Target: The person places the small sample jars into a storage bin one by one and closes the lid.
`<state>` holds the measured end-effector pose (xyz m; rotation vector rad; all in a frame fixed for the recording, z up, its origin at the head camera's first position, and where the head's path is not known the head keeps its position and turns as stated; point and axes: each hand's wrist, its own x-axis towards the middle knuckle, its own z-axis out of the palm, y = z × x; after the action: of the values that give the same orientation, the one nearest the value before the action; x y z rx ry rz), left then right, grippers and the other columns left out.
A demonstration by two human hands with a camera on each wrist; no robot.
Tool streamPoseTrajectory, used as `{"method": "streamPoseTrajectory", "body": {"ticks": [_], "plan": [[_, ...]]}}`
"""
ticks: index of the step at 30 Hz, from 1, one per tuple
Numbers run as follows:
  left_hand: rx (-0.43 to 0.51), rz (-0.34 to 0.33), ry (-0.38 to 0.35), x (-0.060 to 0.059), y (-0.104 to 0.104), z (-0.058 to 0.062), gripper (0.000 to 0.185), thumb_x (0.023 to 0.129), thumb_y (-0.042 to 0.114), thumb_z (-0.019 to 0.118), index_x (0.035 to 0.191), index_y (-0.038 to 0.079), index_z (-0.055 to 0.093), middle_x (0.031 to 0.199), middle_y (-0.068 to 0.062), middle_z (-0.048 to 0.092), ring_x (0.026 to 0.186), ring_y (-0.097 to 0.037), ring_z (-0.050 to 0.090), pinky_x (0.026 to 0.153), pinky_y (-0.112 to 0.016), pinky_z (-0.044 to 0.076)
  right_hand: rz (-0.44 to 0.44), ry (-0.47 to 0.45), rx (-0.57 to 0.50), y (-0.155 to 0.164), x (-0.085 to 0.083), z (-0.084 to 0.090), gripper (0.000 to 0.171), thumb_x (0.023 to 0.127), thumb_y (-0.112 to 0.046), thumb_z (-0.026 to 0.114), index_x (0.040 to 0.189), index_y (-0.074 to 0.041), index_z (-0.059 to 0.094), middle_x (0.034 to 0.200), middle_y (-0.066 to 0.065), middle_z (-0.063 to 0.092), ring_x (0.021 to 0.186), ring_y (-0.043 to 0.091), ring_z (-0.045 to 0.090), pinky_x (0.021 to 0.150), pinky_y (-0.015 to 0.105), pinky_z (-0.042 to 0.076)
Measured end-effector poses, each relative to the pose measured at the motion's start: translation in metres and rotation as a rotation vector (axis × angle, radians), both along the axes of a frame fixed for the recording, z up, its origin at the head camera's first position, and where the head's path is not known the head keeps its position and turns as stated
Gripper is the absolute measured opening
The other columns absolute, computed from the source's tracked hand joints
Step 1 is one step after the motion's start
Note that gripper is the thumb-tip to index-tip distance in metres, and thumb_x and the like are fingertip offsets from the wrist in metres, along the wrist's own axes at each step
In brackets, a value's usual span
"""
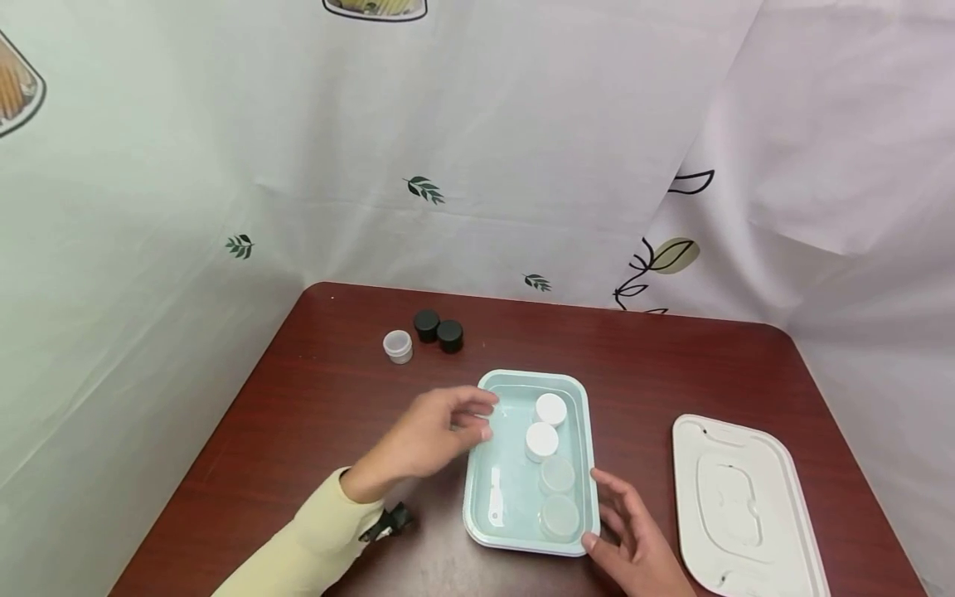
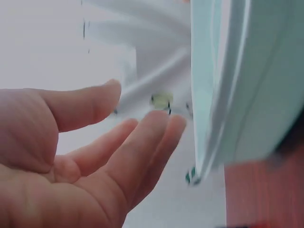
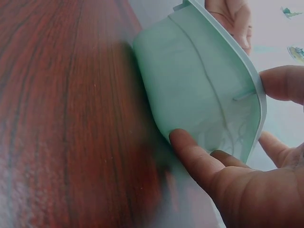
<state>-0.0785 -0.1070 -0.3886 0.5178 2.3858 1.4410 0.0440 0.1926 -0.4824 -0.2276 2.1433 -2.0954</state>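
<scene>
A pale green tray (image 1: 522,378) lies on the dark red wooden table (image 1: 313,390). Along its right side stand two white-lidded jars (image 1: 550,409) (image 1: 541,440) and two translucent jars (image 1: 557,473) (image 1: 559,515). My left hand (image 1: 477,419) hovers at the tray's left rim with relaxed fingers and holds nothing. The left wrist view shows that left hand (image 2: 142,137) just short of the tray's edge (image 2: 247,95). My right hand (image 1: 608,514) rests spread against the tray's near right corner. In the right wrist view, the right hand's thumb (image 3: 190,147) touches the tray's outer wall (image 3: 199,85) and a finger (image 3: 285,83) lies at the rim.
A large white lid (image 1: 746,506) lies on the table to the right of the tray. At the back left stand two black caps (image 1: 427,325) (image 1: 450,335) and a small clear jar (image 1: 398,346). White leaf-print curtains (image 1: 477,166) enclose the table on three sides.
</scene>
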Motion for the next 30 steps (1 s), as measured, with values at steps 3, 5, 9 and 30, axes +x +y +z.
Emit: {"method": "streamPoseTrajectory", "body": {"ticks": [3,5,9,30], "plan": [[0.032,0.118,-0.011,-0.009,-0.017,0.002,0.035,0.098,0.009,0.075,0.133,0.009,0.07,0.126,-0.011,0.076,0.113,-0.023,0.075,0.094,-0.033,0.062,-0.004,0.004,-0.001,0.0,0.0,0.0,0.069,0.095,0.009,0.068,0.156,-0.002,0.036,0.146,-0.002,0.055,0.126,0.003,0.064,0.092,0.028,0.062],[0.035,0.181,-0.013,-0.016,-0.028,0.003,0.036,0.098,0.009,0.075,0.134,0.01,0.069,0.128,-0.01,0.075,0.115,-0.024,0.075,0.096,-0.036,0.062,-0.002,0.01,-0.003,0.0,0.0,-0.001,0.069,0.095,0.009,0.068,0.156,-0.001,0.036,0.146,-0.003,0.055,0.126,0.003,0.064,0.092,0.028,0.062],[0.037,0.278,0.001,-0.03,-0.054,0.003,0.04,0.1,0.012,0.074,0.139,0.008,0.066,0.134,-0.012,0.072,0.119,-0.028,0.073,0.099,-0.038,0.061,0.0,0.016,-0.017,0.0,0.0,-0.002,0.069,0.095,0.01,0.067,0.156,0.0,0.036,0.146,-0.006,0.055,0.126,0.003,0.064,0.092,0.029,0.062],[0.181,0.678,-0.094,-0.103,-0.105,-0.053,0.06,0.101,0.009,0.071,0.155,0.005,0.048,0.156,-0.022,0.05,0.143,-0.034,0.052,0.086,-0.013,0.049,-0.023,-0.063,-0.02,0.001,0.0,0.003,0.068,0.096,0.005,0.068,0.156,-0.003,0.037,0.147,0.002,0.053,0.126,0.004,0.064,0.092,0.031,0.062]]}}
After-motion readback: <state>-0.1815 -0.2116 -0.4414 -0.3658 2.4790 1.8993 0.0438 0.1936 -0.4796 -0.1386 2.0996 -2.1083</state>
